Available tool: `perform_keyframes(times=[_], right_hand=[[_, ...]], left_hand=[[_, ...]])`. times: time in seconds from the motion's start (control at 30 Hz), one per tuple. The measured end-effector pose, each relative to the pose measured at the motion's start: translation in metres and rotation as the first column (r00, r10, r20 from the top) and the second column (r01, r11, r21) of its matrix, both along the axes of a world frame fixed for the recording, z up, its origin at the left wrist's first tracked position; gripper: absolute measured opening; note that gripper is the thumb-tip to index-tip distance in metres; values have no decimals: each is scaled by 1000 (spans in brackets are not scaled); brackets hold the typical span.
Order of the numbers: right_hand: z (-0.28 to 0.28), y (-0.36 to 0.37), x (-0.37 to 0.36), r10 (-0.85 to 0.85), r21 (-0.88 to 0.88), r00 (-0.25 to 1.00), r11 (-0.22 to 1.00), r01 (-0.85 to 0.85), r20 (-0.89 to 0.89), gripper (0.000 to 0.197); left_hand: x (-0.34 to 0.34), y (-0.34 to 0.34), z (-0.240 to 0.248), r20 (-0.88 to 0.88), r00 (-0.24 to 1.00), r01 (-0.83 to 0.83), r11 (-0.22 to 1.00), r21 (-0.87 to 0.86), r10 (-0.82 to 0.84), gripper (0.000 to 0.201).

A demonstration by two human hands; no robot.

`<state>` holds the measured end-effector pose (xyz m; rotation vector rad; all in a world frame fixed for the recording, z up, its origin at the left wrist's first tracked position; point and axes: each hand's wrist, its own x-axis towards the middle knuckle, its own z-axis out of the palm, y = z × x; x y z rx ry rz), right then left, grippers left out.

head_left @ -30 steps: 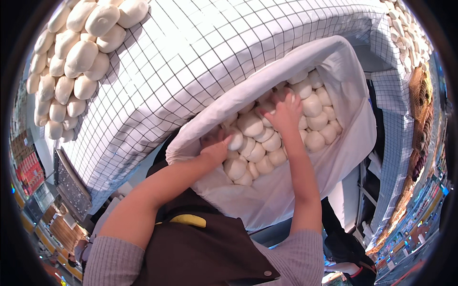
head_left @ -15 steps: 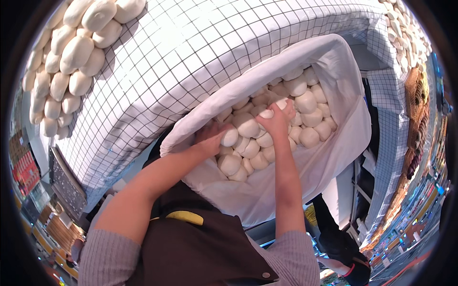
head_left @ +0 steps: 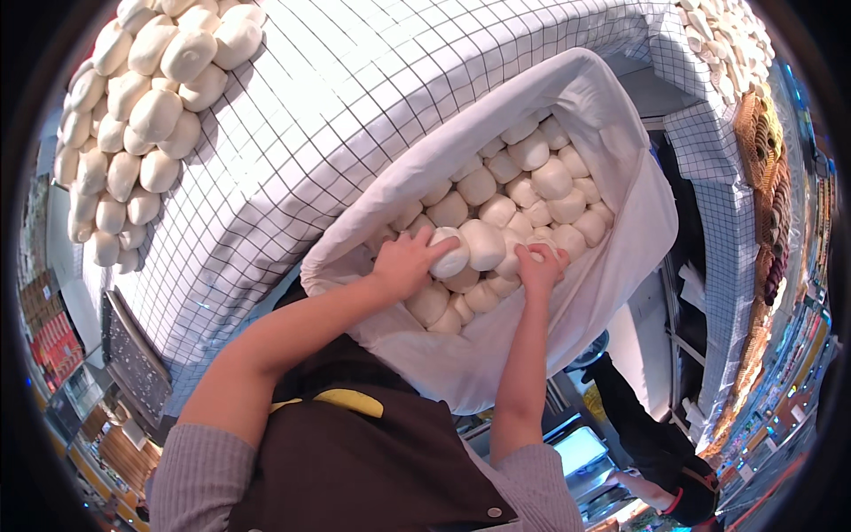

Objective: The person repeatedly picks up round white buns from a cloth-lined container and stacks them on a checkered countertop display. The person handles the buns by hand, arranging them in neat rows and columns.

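Many round white steamed buns (head_left: pixel 477 187) fill a basket lined with white cloth (head_left: pixel 612 97) in front of me. My left hand (head_left: pixel 406 263), at the basket's left part, has its fingers curled round one bun (head_left: pixel 450 254). Another bun (head_left: pixel 484 245) sits right beside it, between my two hands. Toward the near side, my right hand (head_left: pixel 541 269) bends its fingers over a bun that they mostly cover. The undersides of the handled buns are hidden, so I cannot tell whether they are raised off the pile.
Behind the basket spreads a table with a white checked cloth (head_left: pixel 310 115). A pile of buns (head_left: pixel 155 115) stands at its far left, and more pale pieces (head_left: pixel 722 44) lie at the far right. Braided brown goods (head_left: pixel 758 151) hang beyond. Another person's dark sleeve (head_left: pixel 638 426) shows at lower right.
My left hand has come out from the basket's left inner side onto the buns' top. My right hand has moved nearer to me, uncovering buns in the middle. The view has shifted slightly.
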<state>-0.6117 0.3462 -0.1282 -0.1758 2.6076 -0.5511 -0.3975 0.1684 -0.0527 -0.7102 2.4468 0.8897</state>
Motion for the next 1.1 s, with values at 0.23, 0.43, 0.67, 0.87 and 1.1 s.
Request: perform_keyframes(times=[0.23,0.43,0.67,0.87,1.1], right_hand=[[6,-16,6,658,210,751,727,-654,59,102],[-1,-27,0,715,131,700,694,-707,-10,105],[-23,-24,-4,793,139,576,604,-784,-198,86],[34,-23,24,626,95,714,769,-632,-314,80],[175,-51,19,625,125,434,650,-749,-649,74]], left_hand=[[15,-22,-57,117,988,-104,994,36,99,83],[20,-11,-75,224,946,-242,970,13,233,91],[23,3,-147,-90,800,-596,802,-22,593,58],[31,-13,-51,-15,951,-301,937,179,308,49],[47,-35,68,-253,966,-95,988,-119,62,64]])
